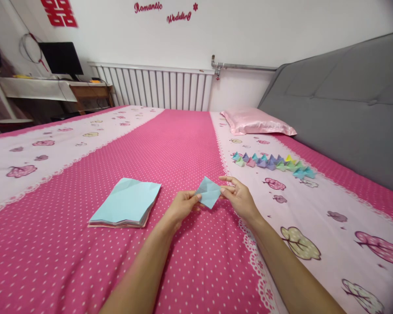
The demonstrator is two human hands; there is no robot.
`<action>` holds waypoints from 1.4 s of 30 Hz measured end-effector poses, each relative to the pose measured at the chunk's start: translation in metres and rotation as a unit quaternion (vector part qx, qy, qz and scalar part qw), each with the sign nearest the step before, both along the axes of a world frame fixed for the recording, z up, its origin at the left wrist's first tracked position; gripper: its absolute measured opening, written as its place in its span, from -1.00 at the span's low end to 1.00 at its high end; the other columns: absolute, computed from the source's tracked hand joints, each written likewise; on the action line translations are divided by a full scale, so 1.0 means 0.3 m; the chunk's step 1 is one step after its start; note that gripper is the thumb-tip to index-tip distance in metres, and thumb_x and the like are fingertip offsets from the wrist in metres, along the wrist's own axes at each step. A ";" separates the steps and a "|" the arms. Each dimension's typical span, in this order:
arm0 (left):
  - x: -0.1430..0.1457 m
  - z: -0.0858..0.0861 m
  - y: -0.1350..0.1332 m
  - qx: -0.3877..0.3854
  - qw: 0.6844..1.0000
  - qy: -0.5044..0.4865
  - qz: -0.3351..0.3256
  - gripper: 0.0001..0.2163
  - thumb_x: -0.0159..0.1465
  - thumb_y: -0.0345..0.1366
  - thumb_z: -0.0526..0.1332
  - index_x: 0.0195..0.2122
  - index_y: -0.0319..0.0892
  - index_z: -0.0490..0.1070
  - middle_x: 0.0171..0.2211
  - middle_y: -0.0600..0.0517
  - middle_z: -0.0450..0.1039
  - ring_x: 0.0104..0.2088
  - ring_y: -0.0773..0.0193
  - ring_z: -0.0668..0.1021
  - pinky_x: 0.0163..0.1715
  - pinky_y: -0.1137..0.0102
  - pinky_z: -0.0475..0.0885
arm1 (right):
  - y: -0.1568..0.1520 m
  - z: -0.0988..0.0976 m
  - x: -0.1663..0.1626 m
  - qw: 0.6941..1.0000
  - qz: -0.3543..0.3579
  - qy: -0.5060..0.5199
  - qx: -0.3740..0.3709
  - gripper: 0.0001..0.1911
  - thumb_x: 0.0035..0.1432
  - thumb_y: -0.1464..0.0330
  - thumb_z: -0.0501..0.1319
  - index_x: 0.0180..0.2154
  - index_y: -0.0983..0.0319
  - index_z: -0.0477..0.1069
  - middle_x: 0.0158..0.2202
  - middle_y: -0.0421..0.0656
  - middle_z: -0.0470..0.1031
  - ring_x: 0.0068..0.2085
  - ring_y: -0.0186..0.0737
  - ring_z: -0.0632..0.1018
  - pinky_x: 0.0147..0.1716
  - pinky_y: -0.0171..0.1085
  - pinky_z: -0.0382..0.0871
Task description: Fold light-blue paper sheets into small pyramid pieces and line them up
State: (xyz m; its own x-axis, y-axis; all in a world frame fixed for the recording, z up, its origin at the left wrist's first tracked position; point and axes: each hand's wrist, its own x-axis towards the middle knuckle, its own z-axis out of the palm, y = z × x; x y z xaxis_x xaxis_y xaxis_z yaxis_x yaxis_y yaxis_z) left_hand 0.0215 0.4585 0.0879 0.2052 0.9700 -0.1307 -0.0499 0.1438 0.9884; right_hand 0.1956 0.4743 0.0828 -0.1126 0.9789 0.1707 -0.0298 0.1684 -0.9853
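Between my two hands is a small folded piece of light blue origami paper (208, 192), held up over the bed as a diamond with creases showing. My left hand (183, 206) pinches its left corner, thumb on top. At the right corner, my right hand (238, 198) grips it between thumb and fingers, with the index finger stretched out above. Left of my hands lies a stack of square paper (126, 200), its top sheet light blue. Several small folded paper pieces (271, 162) in blue, purple, green, pink and yellow stand in rows on the right.
The bed has a pink dotted cover (183, 148) with pale printed bands. A pink pillow (257, 121) lies at the back right, near the grey headboard (340, 100). Behind the bed are a white radiator (153, 87) and a desk (91, 92) with a monitor (61, 59).
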 end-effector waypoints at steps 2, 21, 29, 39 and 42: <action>0.000 0.003 -0.003 0.005 1.000 0.001 0.003 -0.75 0.01 -0.17 0.30 -0.52 -0.31 0.52 -0.60 -0.03 0.44 -0.61 0.42 0.33 -0.51 0.48 0.18 | -0.003 -0.002 -0.003 1.000 0.008 0.000 0.001 -0.55 -0.06 0.31 0.25 -0.09 0.24 0.25 -0.36 -0.15 0.54 -0.35 -0.23 0.57 -0.29 -0.23 0.43; 0.004 0.011 -0.016 0.010 0.999 0.036 0.039 -0.80 -0.04 -0.23 0.33 -0.62 -0.29 0.48 -0.67 0.03 0.37 -0.63 0.45 0.29 -0.55 0.47 0.15 | -0.030 0.010 -0.017 0.999 0.015 -0.033 -0.030 -0.38 -0.17 0.35 0.34 -0.03 0.21 0.22 -0.39 -0.15 0.54 -0.46 -0.21 0.55 -0.47 -0.28 0.44; 0.000 0.006 -0.012 0.012 1.000 0.000 -0.009 -0.74 0.09 -0.17 0.23 -0.41 -0.32 0.51 -0.45 -0.11 0.49 -0.43 0.33 0.47 -0.39 0.45 0.29 | -0.028 0.017 -0.012 0.998 -0.015 -0.023 -0.056 -0.36 -0.22 0.35 0.36 -0.04 0.24 0.22 -0.44 -0.16 0.54 -0.50 -0.21 0.54 -0.49 -0.28 0.43; 0.039 -0.012 -0.021 0.043 0.996 -0.074 -0.035 -0.65 -0.09 -0.24 0.39 -0.28 -0.29 0.48 -0.38 -0.08 0.52 -0.42 0.32 0.49 -0.36 0.42 0.33 | -0.066 0.023 -0.076 0.997 -0.044 0.059 -0.025 -0.42 -0.20 0.28 0.37 -0.09 0.23 0.29 -0.38 -0.17 0.55 -0.40 -0.22 0.56 -0.38 -0.29 0.40; 0.036 0.000 -0.019 0.031 0.995 -0.097 0.007 -0.67 -0.13 -0.28 0.40 -0.32 -0.28 0.49 -0.41 -0.05 0.53 -0.41 0.33 0.50 -0.32 0.42 0.33 | -0.074 0.044 -0.072 0.997 -0.031 0.073 -0.015 -0.52 -0.10 0.23 0.32 -0.11 0.24 0.33 -0.41 -0.17 0.55 -0.37 -0.23 0.55 -0.31 -0.27 0.39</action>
